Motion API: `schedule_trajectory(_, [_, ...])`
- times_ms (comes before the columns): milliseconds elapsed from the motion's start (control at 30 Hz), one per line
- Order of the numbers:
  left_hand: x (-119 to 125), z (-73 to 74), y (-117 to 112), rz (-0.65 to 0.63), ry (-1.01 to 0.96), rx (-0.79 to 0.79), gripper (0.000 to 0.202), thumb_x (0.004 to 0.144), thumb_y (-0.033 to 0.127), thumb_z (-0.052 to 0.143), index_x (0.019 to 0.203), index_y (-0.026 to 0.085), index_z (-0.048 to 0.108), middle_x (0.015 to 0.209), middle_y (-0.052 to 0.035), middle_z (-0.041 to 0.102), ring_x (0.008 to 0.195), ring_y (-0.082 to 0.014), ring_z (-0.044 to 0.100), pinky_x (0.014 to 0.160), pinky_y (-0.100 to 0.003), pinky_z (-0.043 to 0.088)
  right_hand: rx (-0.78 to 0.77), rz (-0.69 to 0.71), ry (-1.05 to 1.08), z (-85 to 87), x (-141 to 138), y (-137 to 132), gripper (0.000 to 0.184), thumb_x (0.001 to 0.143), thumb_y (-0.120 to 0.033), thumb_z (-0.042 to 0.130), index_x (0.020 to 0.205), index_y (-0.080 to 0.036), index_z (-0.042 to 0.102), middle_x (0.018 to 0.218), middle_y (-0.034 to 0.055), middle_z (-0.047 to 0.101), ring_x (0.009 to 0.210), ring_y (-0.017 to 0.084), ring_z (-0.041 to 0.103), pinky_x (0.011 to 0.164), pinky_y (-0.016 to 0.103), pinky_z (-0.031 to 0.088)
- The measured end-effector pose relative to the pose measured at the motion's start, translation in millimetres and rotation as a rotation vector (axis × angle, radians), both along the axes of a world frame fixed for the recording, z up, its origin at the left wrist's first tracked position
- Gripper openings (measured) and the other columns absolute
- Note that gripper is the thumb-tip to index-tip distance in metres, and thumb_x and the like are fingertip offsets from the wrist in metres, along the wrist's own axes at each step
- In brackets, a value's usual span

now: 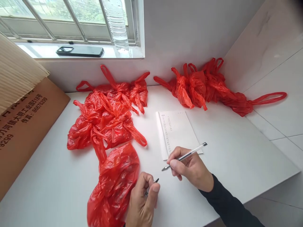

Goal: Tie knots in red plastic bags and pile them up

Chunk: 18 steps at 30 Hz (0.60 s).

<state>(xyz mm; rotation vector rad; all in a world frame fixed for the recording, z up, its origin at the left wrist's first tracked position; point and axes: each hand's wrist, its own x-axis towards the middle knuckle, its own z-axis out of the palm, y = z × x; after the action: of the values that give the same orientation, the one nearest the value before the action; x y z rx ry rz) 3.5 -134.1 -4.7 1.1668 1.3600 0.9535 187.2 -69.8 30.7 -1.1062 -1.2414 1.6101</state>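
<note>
A clear-barrelled ballpoint pen (188, 154) with black ends is pinched in my right hand (191, 170). Its bare tip points down and left, over the white table near the notepad's lower edge. My left hand (143, 201) is closed with thumb and forefinger on a small black pen cap (156, 180), partly hidden by the fingers. Beside that hand lies a large red plastic bag (113, 183). The white notepad (181, 130), lying just beyond my right hand, carries columns of small handwritten marks on its left half.
Several knotted red bags (111, 116) are piled at the left centre. More red bags (201, 83) line the wall at the back right. A cardboard box (28, 126) stands at the left. On the windowsill are a phone (80, 51) and a clear water bottle (117, 26).
</note>
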Motion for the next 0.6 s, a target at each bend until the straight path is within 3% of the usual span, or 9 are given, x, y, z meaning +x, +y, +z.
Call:
schedule_trajectory(267, [-4.6, -6.0, -7.0, -0.083, 0.059, 0.138, 0.034, 0.093, 0.048, 0.051, 0.073, 0.021, 0.046, 0.056, 0.0057, 0.043, 0.05, -0.0105, 0.038, 0.051, -0.023, 0.03, -0.002, 0.047, -0.048, 5.8, -4.2, -28.6, 0.022, 0.09, -0.037, 0.061, 0.079, -0.019, 0.061, 0.062, -0.001, 0.061, 0.052, 0.011, 0.052, 0.047, 0.023, 0.042])
schedule_trajectory(433, [-2.5, 3.4, -7.0, -0.15, 0.039, 0.225, 0.036, 0.09, 0.048, 0.057, 0.069, 0.019, 0.052, 0.058, 0.0039, 0.044, 0.051, -0.0099, 0.035, 0.049, -0.023, 0.029, 0.008, 0.145, -0.043, 8.9, -8.2, -39.9, 0.024, 0.089, -0.04, 0.064, 0.083, -0.017, 0.065, 0.069, 0.001, 0.061, 0.062, 0.013, 0.056, 0.052, 0.022, 0.044])
schedule_trajectory(600, [9.2, 22.1, -13.0, -0.204, -0.073, 0.212, 0.056, 0.099, 0.052, 0.031, 0.063, 0.018, 0.058, 0.056, -0.0024, 0.053, 0.053, -0.0132, 0.048, 0.053, -0.025, 0.037, -0.006, 0.212, 0.072, 5.0, -11.0, -54.3, 0.057, 0.098, -0.058, 0.034, 0.105, -0.014, 0.07, 0.064, 0.0051, 0.063, 0.056, 0.013, 0.053, 0.049, 0.023, 0.04])
